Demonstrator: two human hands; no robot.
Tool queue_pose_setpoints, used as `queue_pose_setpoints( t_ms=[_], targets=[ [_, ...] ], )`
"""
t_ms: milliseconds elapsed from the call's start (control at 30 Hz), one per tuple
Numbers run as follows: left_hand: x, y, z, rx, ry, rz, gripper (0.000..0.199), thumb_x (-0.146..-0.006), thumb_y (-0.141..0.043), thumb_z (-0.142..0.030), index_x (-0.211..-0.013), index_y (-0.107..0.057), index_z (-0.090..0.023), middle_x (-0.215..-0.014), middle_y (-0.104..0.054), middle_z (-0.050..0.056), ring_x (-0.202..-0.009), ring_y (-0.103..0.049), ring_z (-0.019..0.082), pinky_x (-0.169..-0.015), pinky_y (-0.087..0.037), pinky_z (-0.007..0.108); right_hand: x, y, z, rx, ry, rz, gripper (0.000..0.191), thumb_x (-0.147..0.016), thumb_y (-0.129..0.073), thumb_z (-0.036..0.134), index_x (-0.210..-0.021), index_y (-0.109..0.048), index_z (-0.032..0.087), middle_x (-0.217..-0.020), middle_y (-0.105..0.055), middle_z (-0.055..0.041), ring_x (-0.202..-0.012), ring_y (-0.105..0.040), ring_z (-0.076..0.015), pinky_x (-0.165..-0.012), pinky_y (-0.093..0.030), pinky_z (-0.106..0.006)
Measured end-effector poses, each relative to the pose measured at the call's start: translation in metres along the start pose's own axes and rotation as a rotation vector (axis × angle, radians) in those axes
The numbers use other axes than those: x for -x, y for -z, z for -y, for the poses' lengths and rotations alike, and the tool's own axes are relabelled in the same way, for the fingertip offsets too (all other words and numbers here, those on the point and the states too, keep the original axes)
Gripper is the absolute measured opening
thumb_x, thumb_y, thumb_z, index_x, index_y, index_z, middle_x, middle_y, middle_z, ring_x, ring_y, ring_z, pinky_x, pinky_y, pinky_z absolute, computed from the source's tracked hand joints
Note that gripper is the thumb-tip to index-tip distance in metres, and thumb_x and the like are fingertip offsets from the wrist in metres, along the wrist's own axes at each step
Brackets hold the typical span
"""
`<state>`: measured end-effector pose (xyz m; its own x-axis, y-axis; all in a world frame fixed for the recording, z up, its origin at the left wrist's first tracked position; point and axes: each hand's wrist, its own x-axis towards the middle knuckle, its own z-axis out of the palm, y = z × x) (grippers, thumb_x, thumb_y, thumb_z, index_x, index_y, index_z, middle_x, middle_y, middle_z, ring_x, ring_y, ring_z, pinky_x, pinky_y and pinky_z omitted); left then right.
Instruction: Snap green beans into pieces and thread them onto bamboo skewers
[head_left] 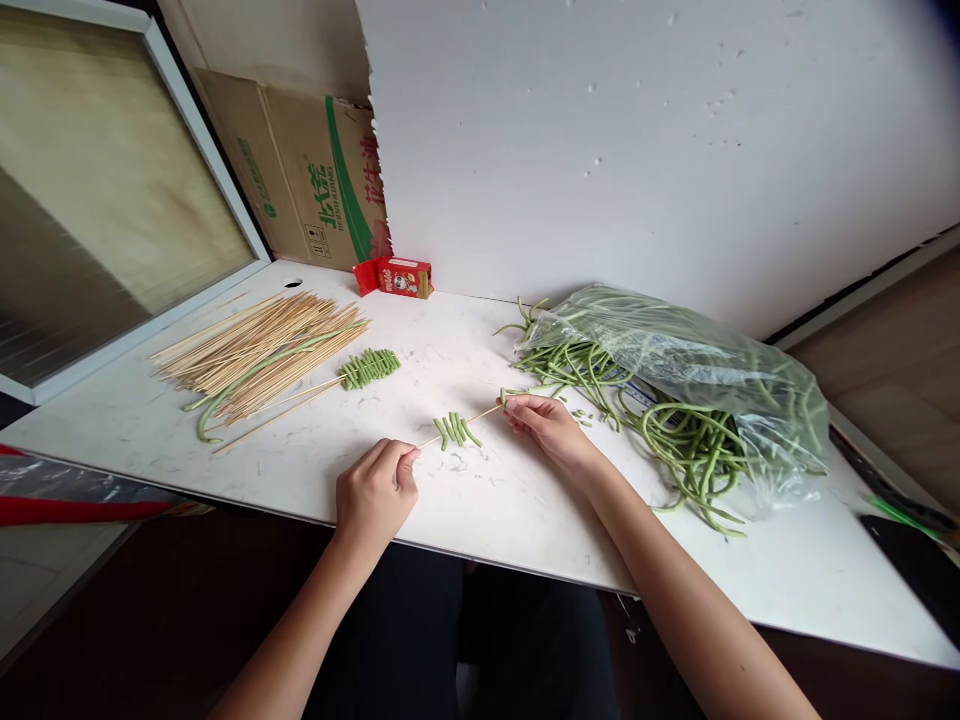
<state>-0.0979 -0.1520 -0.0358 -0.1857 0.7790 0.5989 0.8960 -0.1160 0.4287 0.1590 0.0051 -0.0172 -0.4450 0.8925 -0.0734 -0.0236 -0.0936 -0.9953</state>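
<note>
My left hand (377, 490) is closed on the near end of a thin wooden skewer (485, 413). Several short green bean pieces (457, 430) are threaded side by side on it. At the skewer's far tip, my right hand (544, 425) pinches a green bean piece (503, 397). A filled skewer with tightly packed bean pieces (370, 368) lies on the table beyond my left hand. To its left is a pile of bare skewers (262, 350), with one long bean (247, 377) across it.
Long green beans (701, 450) spill from a clear plastic bag (675, 335) on the right of the white table (480, 510). A small red box (405, 277) and a cardboard box (292, 180) stand at the back. A white panel (600, 150) rises behind.
</note>
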Motion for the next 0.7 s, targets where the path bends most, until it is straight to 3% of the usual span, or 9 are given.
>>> queue_pose_setpoints(
  t_ms=[200,700],
  targets=[
    [-0.0002,0.0004,0.0005,-0.006,-0.019,-0.006,0.017,-0.100,-0.058,-0.019,-0.087,-0.068,-0.023,-0.085,-0.077,0.000,-0.076,-0.071,0.016,-0.066,-0.046,0.027,0.0000,0.0001,-0.0005,-0.017,-0.010,-0.003,0.034,-0.077,-0.087,0.054,-0.091,-0.083,0.023,-0.092,-0.073,-0.0046,-0.073,-0.055,-0.0161,-0.070,-0.048,-0.033],
    [-0.0013,0.0016,-0.0002,-0.019,-0.024,-0.015,0.017,-0.100,-0.058,-0.019,-0.086,-0.068,-0.023,-0.083,-0.077,0.000,-0.075,-0.071,0.016,-0.063,-0.045,0.027,-0.0012,0.0012,-0.0025,-0.027,-0.011,-0.010,0.033,-0.077,-0.088,0.051,-0.096,-0.085,0.024,-0.091,-0.074,-0.0051,-0.076,-0.059,-0.0173,-0.071,-0.049,-0.033]
  ],
)
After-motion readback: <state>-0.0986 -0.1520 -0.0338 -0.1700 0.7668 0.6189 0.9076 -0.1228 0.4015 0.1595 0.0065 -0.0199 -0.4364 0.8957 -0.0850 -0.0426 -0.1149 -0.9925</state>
